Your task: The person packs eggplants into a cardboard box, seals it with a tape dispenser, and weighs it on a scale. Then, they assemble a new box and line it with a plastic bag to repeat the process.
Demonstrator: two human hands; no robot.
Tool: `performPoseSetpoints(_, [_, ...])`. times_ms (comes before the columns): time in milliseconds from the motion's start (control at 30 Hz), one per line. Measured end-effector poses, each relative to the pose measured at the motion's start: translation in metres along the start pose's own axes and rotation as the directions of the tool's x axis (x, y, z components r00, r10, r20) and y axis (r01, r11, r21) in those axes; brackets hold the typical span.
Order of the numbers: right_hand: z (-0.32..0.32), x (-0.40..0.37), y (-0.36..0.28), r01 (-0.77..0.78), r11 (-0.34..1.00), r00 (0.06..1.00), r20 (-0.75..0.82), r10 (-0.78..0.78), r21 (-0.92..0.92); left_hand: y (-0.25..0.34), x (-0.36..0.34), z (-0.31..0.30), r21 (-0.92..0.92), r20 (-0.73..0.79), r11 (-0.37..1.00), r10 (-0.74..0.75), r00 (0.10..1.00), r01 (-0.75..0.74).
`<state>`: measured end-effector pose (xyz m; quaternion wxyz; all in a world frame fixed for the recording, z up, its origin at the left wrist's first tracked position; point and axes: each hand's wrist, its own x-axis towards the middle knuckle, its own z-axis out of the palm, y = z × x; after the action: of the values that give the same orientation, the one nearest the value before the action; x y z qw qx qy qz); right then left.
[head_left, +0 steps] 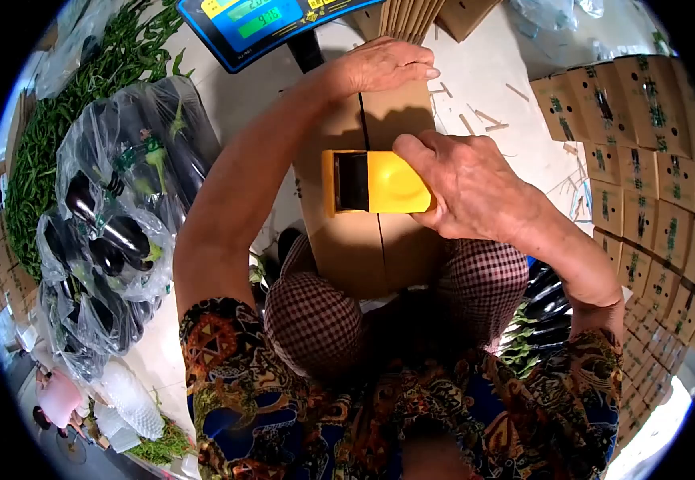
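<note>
A closed cardboard box (335, 248) stands between my knees, a dark seam running lengthwise between its two top flaps. My left hand (387, 64) lies across the far end of the box, fingers together and curled over its edge. Over the middle of the box, my right hand (471, 188) grips a yellow tape dispenser (399, 182) from the right side, thumb on top. The dispenser has a dark opening toward its left end and spans the seam in this view.
A scale with a lit display (259, 22) stands beyond my left forearm. At left are bagged eggplants (127, 236) and a heap of green peppers (51, 148). Stacked cartons (635, 176) line the right. Folded cardboard (399, 18) is at the top; more eggplants (555, 304) lie beside my right knee.
</note>
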<state>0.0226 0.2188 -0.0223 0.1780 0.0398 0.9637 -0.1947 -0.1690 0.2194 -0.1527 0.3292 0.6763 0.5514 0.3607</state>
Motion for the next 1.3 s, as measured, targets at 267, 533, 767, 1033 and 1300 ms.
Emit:
performPoseSetpoints(267, [0.000,-0.003,0.003,0.056,0.998,0.994,-0.091,-0.058,-0.028,-0.003,-0.006,0.002,0.128,0.022,0.992,0.008,1.000,-0.011])
performPoseSetpoints(533, [-0.004,-0.002,0.004,0.052,0.999,0.998,-0.026,-0.052,-0.006,-0.002,-0.021,0.020,0.526,-0.174,0.826,0.339,0.925,-0.204])
performPoseSetpoints(767, [-0.004,-0.016,0.032,0.047,0.999,0.999,-0.009,-0.047,-0.004,-0.016,-0.024,0.022,0.547,-0.221,0.823,0.321,0.921,-0.155])
performPoseSetpoints(1033, [0.014,-0.074,0.117,-0.069,0.997,0.995,-0.066,0.072,0.046,0.012,-0.025,0.011,0.398,-0.152,0.917,0.103,0.983,-0.034])
performPoseSetpoints(1300, [0.074,-0.054,0.134,-0.057,0.976,0.991,-0.110,0.081,0.212,0.039,-0.172,0.005,-0.354,-0.728,0.835,-0.529,0.437,0.422])
